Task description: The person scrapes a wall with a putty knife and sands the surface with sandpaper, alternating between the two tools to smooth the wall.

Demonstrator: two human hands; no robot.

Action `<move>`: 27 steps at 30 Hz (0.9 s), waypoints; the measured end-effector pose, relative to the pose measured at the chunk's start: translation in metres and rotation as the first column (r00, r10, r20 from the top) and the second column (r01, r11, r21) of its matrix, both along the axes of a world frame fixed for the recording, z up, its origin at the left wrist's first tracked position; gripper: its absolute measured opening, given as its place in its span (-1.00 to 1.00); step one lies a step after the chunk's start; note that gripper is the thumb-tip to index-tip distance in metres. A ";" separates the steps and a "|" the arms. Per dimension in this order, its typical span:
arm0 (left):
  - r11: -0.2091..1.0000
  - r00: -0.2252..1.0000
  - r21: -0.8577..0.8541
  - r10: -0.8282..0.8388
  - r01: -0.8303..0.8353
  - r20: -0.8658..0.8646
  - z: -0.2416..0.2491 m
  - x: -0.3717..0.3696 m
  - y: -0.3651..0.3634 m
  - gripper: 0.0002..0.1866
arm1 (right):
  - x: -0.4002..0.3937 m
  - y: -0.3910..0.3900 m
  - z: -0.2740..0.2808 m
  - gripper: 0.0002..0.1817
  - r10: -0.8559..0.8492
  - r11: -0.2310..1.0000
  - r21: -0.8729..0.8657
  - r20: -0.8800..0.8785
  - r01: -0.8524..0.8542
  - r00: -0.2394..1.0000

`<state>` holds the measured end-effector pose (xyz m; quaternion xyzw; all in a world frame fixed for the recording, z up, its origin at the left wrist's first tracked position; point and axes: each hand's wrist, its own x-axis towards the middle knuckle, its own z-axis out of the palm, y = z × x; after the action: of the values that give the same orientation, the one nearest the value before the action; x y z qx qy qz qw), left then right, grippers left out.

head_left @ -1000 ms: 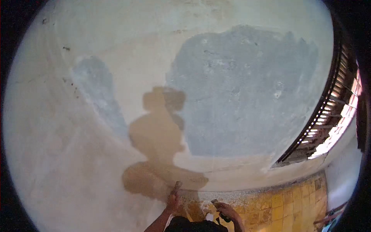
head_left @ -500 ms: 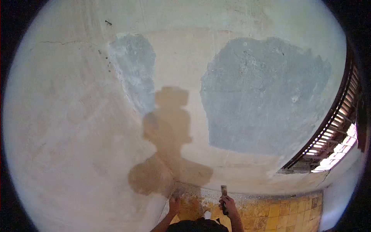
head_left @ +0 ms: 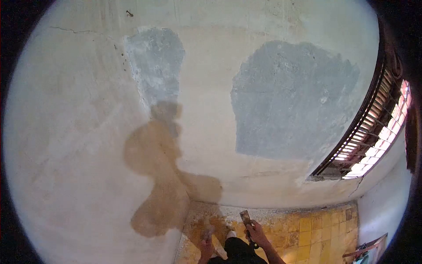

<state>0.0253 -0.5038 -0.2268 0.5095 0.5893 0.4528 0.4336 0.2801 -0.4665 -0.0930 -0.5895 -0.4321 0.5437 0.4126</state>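
Note:
My right hand [head_left: 258, 234] is wrapped round the dark handle of a scraper [head_left: 245, 216]. Its flat, stained blade points up and away from me, over the tiled floor. My left hand [head_left: 205, 247] is low at the bottom of the view, left of my dark clothing, with its fingers curled. Something pale and blurred shows at its fingertips; what it is I cannot make out. Ahead, the beige wall [head_left: 206, 88] carries a narrow grey patch [head_left: 158, 57] and a wide grey patch [head_left: 294, 101]. Neither hand touches the wall.
Yellow floor tiles [head_left: 305, 224] run along the wall's foot, with whitish debris near the corner. A barred, slatted window [head_left: 365, 141] is on the right. At lower right stands a wood-edged object [head_left: 367, 247]. A crack [head_left: 72, 30] and a nail [head_left: 129, 13] mark the wall.
The view has turned rightward, and my shadow has shifted left and down on the wall. The scraper now tilts to the left. The wood-edged object has come into view.

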 end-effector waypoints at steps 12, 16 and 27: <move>0.985 0.995 0.166 0.036 -0.052 0.095 0.103 0.018 0.116 -0.37 | 0.013 0.135 0.071 -0.66 -0.066 0.988 0.153 0.193 0.036 0.979; 0.979 0.984 0.198 0.079 -0.047 -0.162 0.050 0.014 0.189 -0.42 | 0.008 0.206 0.132 -0.64 -0.232 0.854 0.519 0.327 0.031 0.916; 0.338 0.910 0.934 0.340 0.120 -0.239 0.316 0.052 0.392 -0.35 | -0.012 0.297 0.187 -0.55 -0.328 0.787 0.617 0.380 0.027 0.865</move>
<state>0.0775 -0.1118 0.0888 0.7017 0.3311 0.6234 -0.0971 0.2683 -0.1697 0.0936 -0.5832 -0.6067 0.1799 0.5093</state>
